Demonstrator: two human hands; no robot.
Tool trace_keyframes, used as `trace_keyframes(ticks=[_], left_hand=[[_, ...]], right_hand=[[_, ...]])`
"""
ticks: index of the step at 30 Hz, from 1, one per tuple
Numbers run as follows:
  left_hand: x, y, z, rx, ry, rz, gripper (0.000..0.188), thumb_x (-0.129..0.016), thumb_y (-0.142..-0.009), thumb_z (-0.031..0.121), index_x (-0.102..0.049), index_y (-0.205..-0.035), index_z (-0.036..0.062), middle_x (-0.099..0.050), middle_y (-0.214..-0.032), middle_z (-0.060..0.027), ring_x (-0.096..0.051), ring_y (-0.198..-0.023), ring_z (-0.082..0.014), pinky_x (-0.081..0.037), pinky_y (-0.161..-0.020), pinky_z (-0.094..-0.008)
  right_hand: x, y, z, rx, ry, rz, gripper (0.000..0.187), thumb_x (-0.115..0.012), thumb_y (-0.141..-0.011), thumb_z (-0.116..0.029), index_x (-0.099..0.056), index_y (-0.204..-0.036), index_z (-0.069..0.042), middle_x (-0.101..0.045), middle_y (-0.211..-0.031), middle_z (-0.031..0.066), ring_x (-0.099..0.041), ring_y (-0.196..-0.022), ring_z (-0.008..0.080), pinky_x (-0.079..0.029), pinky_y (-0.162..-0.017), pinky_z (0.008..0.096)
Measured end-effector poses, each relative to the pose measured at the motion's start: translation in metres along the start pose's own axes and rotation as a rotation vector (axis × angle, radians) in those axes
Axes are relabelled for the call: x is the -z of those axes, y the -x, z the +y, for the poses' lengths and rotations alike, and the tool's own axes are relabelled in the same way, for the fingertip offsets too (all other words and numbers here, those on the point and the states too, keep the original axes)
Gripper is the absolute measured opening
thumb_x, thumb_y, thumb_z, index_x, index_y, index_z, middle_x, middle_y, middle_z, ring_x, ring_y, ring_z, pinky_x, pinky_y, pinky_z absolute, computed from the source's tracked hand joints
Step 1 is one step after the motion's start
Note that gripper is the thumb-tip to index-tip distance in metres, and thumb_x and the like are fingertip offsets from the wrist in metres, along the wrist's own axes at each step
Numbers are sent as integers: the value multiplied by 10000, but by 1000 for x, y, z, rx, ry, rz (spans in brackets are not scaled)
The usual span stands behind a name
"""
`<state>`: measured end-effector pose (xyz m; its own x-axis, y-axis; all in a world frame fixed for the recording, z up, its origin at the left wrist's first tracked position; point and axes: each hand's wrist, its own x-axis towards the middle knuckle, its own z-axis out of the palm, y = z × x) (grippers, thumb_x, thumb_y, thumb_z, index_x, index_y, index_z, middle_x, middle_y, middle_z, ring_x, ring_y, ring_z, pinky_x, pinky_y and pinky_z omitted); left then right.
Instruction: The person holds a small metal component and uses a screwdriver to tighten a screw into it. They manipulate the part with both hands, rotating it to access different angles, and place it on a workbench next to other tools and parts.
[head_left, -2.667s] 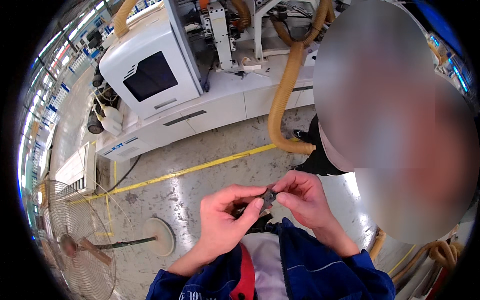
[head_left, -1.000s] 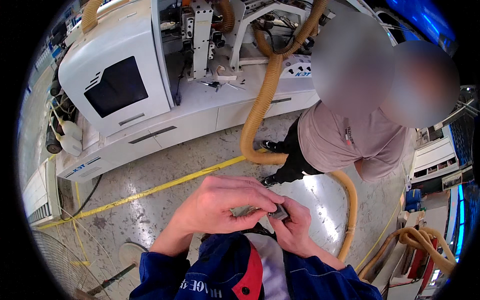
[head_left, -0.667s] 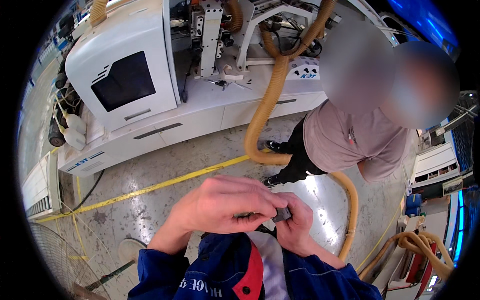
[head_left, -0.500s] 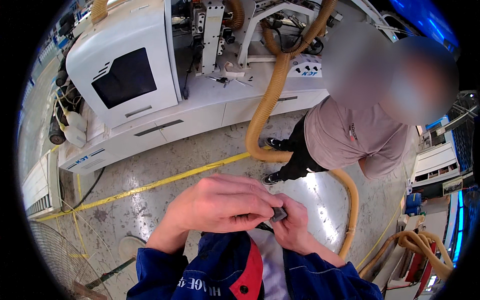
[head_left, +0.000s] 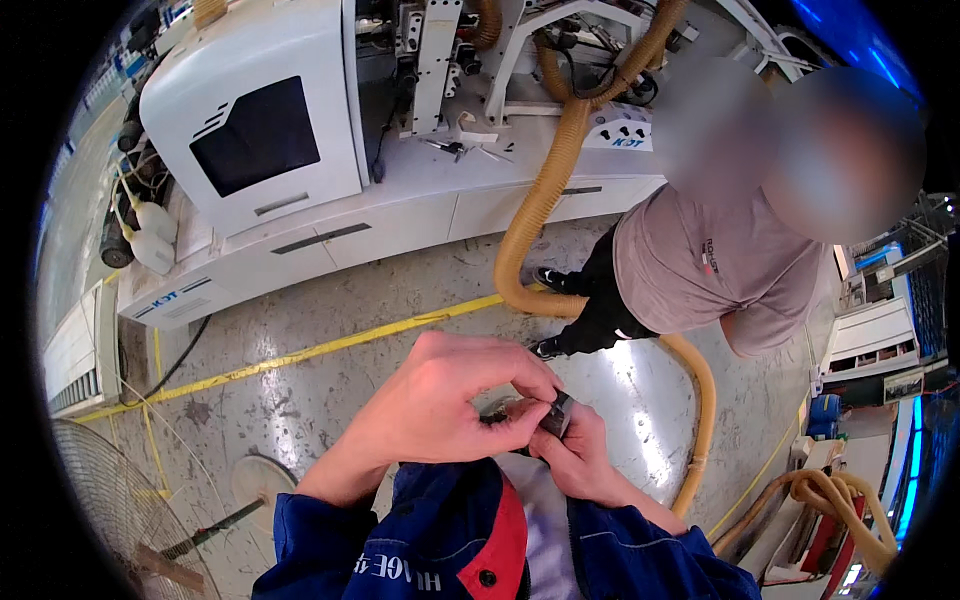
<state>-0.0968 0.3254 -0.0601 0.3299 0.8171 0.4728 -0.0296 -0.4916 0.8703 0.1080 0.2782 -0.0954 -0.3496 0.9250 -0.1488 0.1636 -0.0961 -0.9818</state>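
A small dark grey block-like part is held between my two hands, in front of my chest. My right hand grips it from below and the right, with the thumb against its side. My left hand comes over from the left, and its thumb and index finger pinch at the part's upper left edge. The left hand's curled fingers leave a gap behind the pinch. The far side of the part and most of the right hand's fingers are hidden, so its exact kind cannot be made out.
A white machine on a long cabinet stands ahead, with a tan hose hanging down to the floor. A person in a grey shirt stands ahead to the right. At lower left is a wire fan guard; a yellow line crosses the floor.
The left hand's fingers have lifted and spread from a closed bunch into a looped pinch on the dark part. More of the part now shows. My view has shifted slightly.
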Motion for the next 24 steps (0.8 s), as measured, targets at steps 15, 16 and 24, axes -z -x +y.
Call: trace_keyframes(ticks=[15,16,24], left_hand=[[-15,0,12,291,85,-53,71,-728,-752,6,-689,-811,5,-731,-853,-94,-708,-822,-169,-552,-767,-291],[-17,1,11,311,109,-51,66,-722,-760,2,-689,-816,1,-730,-859,-93,-705,-828,-164,-553,-770,-292],[-23,1,14,360,139,-37,62,-706,-781,-3,-694,-842,-10,-725,-858,-91,-693,-813,-142,-560,-758,-283]], right_hand=[[14,17,4,-1,-25,-82,95,-620,-944,-70,-638,-1008,-2,-684,-818,54,-645,-757,131,-505,-679,297],[14,18,5,-13,-35,-80,100,-619,-946,-76,-637,-1013,-3,-684,-817,49,-636,-738,123,-500,-660,288],[18,27,7,-97,-199,-107,138,-626,-954,-130,-638,-1046,-27,-666,-787,17,-540,-589,52,-427,-513,225]])
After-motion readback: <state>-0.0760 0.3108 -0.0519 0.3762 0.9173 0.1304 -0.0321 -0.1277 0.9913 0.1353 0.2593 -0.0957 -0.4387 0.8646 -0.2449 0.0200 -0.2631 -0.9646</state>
